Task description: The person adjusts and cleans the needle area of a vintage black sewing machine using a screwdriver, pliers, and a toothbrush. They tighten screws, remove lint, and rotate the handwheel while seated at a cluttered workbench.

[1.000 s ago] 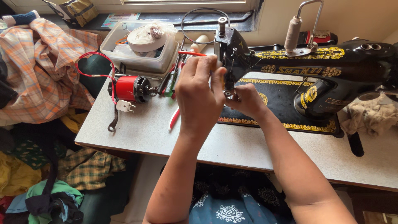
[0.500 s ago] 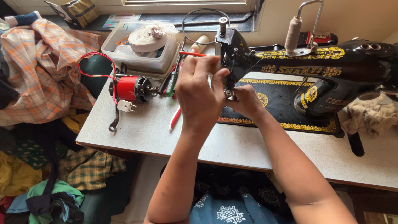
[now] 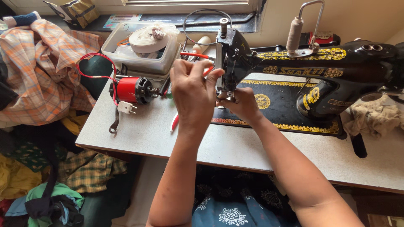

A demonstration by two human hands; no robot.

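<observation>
A black sewing machine (image 3: 336,63) with gold ornament stands on a pale speckled table (image 3: 235,147). My left hand (image 3: 191,94) is raised in front of the machine's head, fingertips pinched against its face plate; whatever is between them is hidden. My right hand (image 3: 244,107) sits just below the head, with its fingers curled around the lower end of the needle bar (image 3: 229,94). A pale thread spool (image 3: 294,33) stands on top of the machine's arm.
Left of my hands lie a red motor (image 3: 130,90) with red wire and white plug, a wrench (image 3: 114,124) and red-handled pliers (image 3: 174,122). A clear plastic box (image 3: 143,63) stands behind. A rag (image 3: 374,117) lies right; plaid cloth (image 3: 38,71) piles left.
Both hands stay at the machine's head; only the left fingers have shifted slightly.
</observation>
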